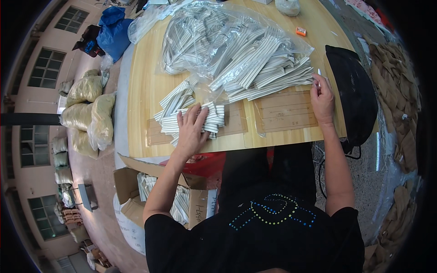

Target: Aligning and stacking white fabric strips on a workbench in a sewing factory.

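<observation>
My left hand [192, 130] rests with fingers spread on a small stack of striped white-and-dark fabric pieces [215, 117] at the table's near left. More striped pieces [178, 98] lie loosely just beyond it. At the right, my right hand [322, 101] is closed in a pinch on a slim white pen-like stick [319, 72], whose tip points away from me. Beside that hand, the near edge of a large pile of striped fabric pieces [273, 75] fans out, partly under a clear plastic bag [195, 34]. A brown card with ruled lines [287, 113] lies flat between my hands.
The wooden table [145, 86] ends close to my body. A small orange box [301, 31] stands at the far right. A black bag [348, 91] hangs by the right edge. Below left, an open carton [198, 207] holds striped pieces. Full sacks [86, 113] stand left; brown fabric heaps [393, 91] lie right.
</observation>
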A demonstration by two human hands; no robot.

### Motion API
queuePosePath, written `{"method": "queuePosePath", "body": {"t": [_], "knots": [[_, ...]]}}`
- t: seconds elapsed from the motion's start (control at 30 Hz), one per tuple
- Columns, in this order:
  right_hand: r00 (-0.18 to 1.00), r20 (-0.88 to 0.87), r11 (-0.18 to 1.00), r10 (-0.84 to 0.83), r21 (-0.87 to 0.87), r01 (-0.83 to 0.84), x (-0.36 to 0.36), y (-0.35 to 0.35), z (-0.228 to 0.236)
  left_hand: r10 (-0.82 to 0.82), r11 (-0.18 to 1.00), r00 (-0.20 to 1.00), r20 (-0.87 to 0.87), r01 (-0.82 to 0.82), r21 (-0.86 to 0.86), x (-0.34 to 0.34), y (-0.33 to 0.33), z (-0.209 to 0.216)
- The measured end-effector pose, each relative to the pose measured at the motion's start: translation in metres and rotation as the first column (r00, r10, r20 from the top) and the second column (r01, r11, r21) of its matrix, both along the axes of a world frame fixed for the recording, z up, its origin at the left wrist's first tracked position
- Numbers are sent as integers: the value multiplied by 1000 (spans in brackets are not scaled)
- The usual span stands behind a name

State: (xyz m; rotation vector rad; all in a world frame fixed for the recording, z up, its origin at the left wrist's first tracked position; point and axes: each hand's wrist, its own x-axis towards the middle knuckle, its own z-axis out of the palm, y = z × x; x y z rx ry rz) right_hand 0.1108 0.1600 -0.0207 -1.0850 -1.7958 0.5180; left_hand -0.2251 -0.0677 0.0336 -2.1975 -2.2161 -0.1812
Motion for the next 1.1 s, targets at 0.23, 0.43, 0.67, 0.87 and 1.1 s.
{"method": "queuePosePath", "body": {"t": [0.23,0.43,0.67,0.87,1.1], "knots": [[999,30,1000,17,9,-17,4,1,-14,26,988,982,185,3,-157,-16,1,20],[1000,0,998,-10,-62,10,0,-5,-7,-61,998,998,-3,61,-23,-36,-1,-12],[996,82,1000,-23,-16,24,11,3,-15,54,995,995,-81,-46,93,-43,20,22],[998,64,999,7,-54,-4,-2,4,-14,321,911,947,-7,-311,-271,-113,53,-1],[996,-62,994,61,-84,-67,30,31,-50,469,858,815,342,-512,45,-89,55,-34]]}}
